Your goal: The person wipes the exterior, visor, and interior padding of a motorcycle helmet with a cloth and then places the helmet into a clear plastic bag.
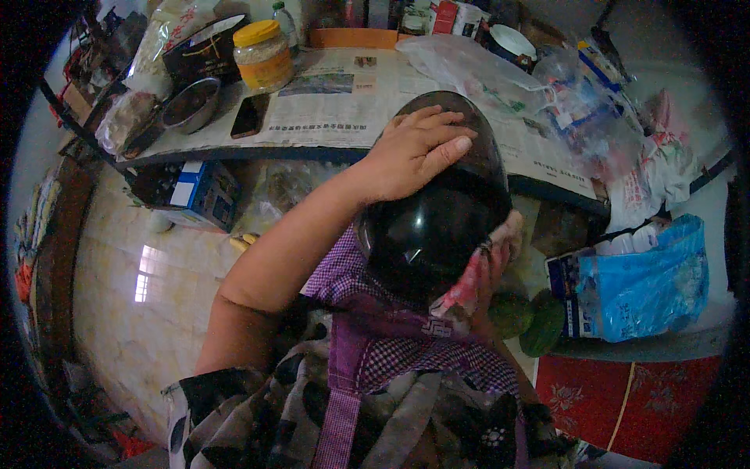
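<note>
A glossy black helmet with a tinted, see-through visor is held in front of my chest, overlapping the table's near edge. My left hand lies across its upper part, fingers spread over the visor and thumb pointing right. At the lower right side, my right hand has a red and pale cloth pressed against the shell. That cloth and the dim light hide most of the right fingers. Beneath the helmet is my purple checked apron.
A newspaper-covered table bears a phone, a metal bowl, a yellow-lidded jar and plastic bags. A blue bag stands at right near green melons. A box sits below the table.
</note>
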Available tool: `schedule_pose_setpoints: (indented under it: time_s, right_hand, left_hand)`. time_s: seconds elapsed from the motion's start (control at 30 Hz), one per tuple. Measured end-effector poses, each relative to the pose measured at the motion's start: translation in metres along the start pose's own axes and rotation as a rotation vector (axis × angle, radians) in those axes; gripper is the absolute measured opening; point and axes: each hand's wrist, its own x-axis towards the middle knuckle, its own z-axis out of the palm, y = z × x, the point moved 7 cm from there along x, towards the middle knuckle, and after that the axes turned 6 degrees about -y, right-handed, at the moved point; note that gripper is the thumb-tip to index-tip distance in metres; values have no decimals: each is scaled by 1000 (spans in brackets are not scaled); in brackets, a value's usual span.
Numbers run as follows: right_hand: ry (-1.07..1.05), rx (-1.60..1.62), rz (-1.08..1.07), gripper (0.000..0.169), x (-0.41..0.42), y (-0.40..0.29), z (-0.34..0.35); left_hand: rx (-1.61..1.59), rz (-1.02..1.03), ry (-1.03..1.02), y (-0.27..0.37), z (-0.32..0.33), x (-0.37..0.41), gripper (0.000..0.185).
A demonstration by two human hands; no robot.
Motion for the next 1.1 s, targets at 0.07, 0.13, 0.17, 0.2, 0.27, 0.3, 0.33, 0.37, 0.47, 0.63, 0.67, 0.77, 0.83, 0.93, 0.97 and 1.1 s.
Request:
schedule_pose_setpoints:
  time_s: [0.07,0.13,0.17,0.2,0.27,0.3,0.33,0.37,0.47,0.63,0.67,0.77,0.83,0.93,0.97,1.1]
  right_hand:
    - [-128,-107,-67,44,23,-24,-16]
    - [-362,-16,-161,55,73,-64,-21]
    - [-435,-18,-194,54,81,-76,-17]
    - [-505,-7,-235,54,84,-85,-11]
    - [-537,-39,-269,52,85,-102,-1]
    - [-523,-83,-315,49,82,-108,4]
    - [-509,-127,-361,47,79,-113,8]
    - [-493,-129,-365,45,80,-114,7]
    - [-459,-101,-360,41,78,-113,6]
    - [-374,-35,-207,43,72,-85,-12]
    - [-308,-33,-174,44,69,-74,-18]
    - [-146,-43,-73,42,49,-42,-28]
    - [-33,-88,-125,41,42,-39,-27]
    - [45,-121,-114,40,21,-21,-18]
    - [79,-122,-99,42,13,-15,-17]
    - [97,-4,-4,48,14,-12,-10]
  left_hand:
    - [-29,19,-17,2,3,6,46]
    - [1,-9,-2,-1,-1,-2,46]
    - [-8,-1,-7,0,0,-1,46]
    - [-5,-3,-7,1,0,-3,46]
    - [3,22,-26,3,4,-1,45]
    - [12,29,-31,4,4,-1,45]
    - [34,26,-29,7,3,-1,44]
    - [49,43,-29,11,2,-1,42]
    - [84,66,-32,16,-1,-3,39]
    - [91,36,-10,14,-2,-6,39]
    - [75,19,-6,12,-2,-6,41]
    - [30,7,-9,8,2,-3,46]
    - [37,15,-10,8,1,-2,45]
    - [47,30,1,11,3,-5,44]
    - [47,35,-3,13,3,-3,44]
    - [42,21,3,5,0,-5,44]
